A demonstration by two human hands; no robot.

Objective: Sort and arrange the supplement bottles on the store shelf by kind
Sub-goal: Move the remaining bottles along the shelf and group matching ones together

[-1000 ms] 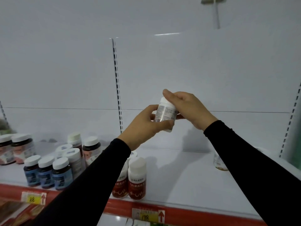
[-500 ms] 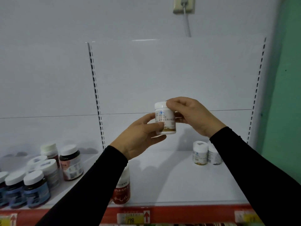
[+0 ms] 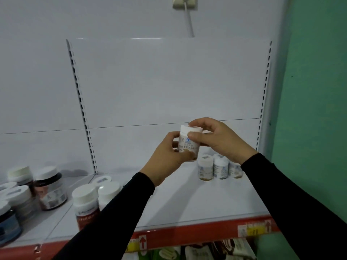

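Observation:
A small white supplement bottle [image 3: 187,142] with a white cap is held upright in the air between both hands, above the middle of the white shelf [image 3: 197,207]. My left hand [image 3: 167,160] grips its lower body from the left. My right hand [image 3: 216,139] pinches its cap and upper part from the right. Three matching small white bottles [image 3: 218,168] stand in a row at the back right of the shelf, below and behind my right hand.
At the left stand red-labelled white bottles [image 3: 86,205], a dark jar with a white lid [image 3: 50,188] and blue-labelled jars [image 3: 7,226]. A red price strip [image 3: 187,235] runs along the shelf's front edge. A green wall [image 3: 315,109] bounds the right side.
The view has swung right and the held bottle has moved right with both hands, now above the row of small white bottles, of which a third has come into sight.

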